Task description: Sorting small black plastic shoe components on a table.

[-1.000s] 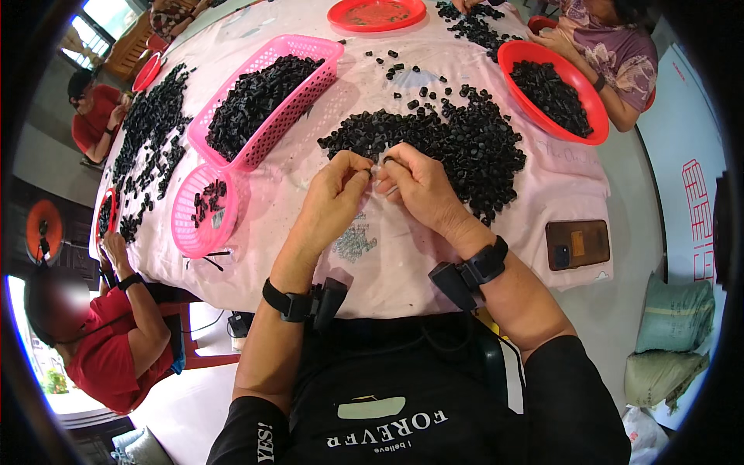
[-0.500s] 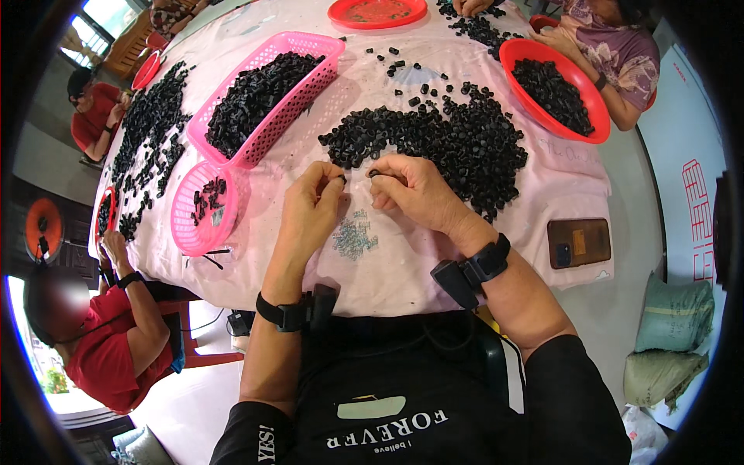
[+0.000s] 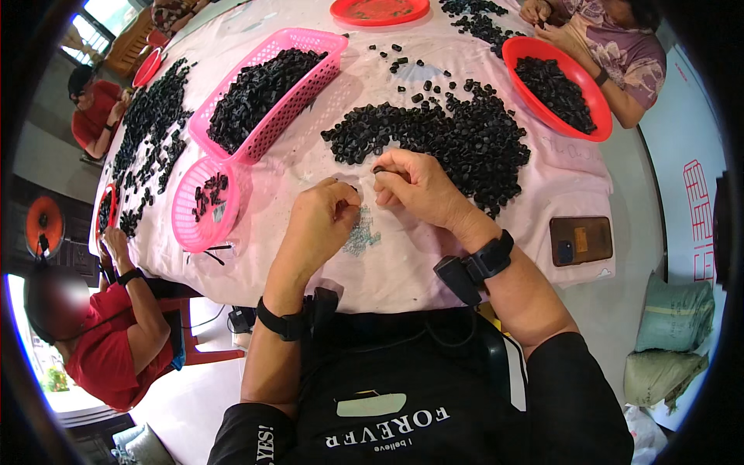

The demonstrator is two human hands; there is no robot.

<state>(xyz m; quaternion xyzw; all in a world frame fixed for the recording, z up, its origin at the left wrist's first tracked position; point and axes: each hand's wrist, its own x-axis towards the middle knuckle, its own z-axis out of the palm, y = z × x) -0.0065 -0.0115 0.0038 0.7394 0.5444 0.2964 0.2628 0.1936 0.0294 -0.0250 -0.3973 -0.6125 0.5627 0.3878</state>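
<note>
Left hand [image 3: 319, 217]: centre of the frame, fingers curled, thumb and forefinger drawn together in a pinch; a dark bit of a small black piece [image 3: 354, 187] shows at the fingertips, the rest hidden.

Right hand [image 3: 421, 186]: just right of centre, likewise closed to a pinch, holding a black part [image 3: 379, 170] between thumb and forefinger; the lower fingers are folded in. The two hands are near each other, apart.

Wrist straps, black, one per forearm, each with a block-shaped device: left strap [image 3: 280, 319], right strap [image 3: 493, 259].

Tablecloth [image 3: 395, 271], pale pink, under both hands, with a bluish print beside the left hand.

Heap of small black pieces [image 3: 473, 139], loose, spreading from centre to right of centre, just beyond the right hand.

Round pink basket [image 3: 184, 211], left of centre, a few black pieces inside.

Rectangular pink basket [image 3: 302, 102], upper left of centre, perforated, filled with black pieces.

Phone [image 3: 581, 241], brown case, right side.

Red bowl [image 3: 598, 101], upper right, filled with black pieces.

Red tray [image 3: 381, 22], top centre.

Second heap [image 3: 153, 116], black pieces, upper left.

Co-worker in red [image 3: 116, 353], lower left, seated.

Sack [image 3: 674, 314], greenish, right edge.
</note>
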